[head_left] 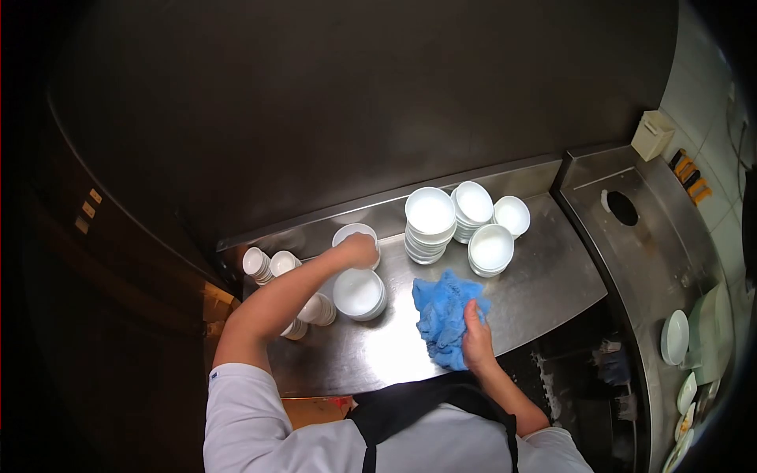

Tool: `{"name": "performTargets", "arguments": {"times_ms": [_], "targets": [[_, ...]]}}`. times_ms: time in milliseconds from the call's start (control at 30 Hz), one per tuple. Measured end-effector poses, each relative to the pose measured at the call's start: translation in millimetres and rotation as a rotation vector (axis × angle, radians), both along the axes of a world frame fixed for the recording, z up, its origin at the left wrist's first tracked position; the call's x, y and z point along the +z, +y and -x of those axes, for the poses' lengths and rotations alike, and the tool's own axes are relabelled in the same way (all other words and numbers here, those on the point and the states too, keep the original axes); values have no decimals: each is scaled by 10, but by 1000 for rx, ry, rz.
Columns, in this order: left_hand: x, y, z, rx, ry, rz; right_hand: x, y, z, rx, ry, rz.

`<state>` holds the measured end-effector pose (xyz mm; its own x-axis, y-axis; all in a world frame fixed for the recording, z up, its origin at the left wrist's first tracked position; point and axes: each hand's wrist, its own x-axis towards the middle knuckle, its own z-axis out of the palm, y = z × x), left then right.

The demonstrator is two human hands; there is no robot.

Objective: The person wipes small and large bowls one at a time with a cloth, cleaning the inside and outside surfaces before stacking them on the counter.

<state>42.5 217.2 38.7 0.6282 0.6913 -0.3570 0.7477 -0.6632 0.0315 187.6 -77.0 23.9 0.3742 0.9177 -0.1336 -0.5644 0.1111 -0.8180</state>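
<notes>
My left hand (359, 251) is curled over the near right rim of a white bowl (344, 232) at the back of the steel counter; its fingertips are hidden. Just in front of that hand stands a stack of larger white bowls (359, 294). A crumpled blue cloth (441, 311) is gripped in my right hand (476, 340), thumb on top, over the counter's front part. Beyond the cloth are several stacks of white bowls, among them a tall stack (430, 211) and a shorter stack (490, 248).
Small white cups (257, 262) are stacked on the left, partly behind my left forearm. A steel wall backs the counter (552, 292). To the right, a steel sink top (607, 173) has a round dark hole. White dishes (674, 337) stand at the far right.
</notes>
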Motion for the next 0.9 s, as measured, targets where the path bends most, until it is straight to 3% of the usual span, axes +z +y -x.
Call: {"name": "performTargets", "arguments": {"times_ms": [300,500,700,800,900], "targets": [[64,-213,-206,48,160,-67,-142,77,-357,99,72,26],[-33,-98,-240,-73,325,-73,-169,139,-597,161,108,10],[-40,-94,-149,-166,314,-112,-214,205,-788,231,166,36],[-49,-109,-142,-97,295,-121,-200,256,-814,275,160,55],[-9,-130,-117,126,173,-110,-149,289,-838,321,125,70]]}}
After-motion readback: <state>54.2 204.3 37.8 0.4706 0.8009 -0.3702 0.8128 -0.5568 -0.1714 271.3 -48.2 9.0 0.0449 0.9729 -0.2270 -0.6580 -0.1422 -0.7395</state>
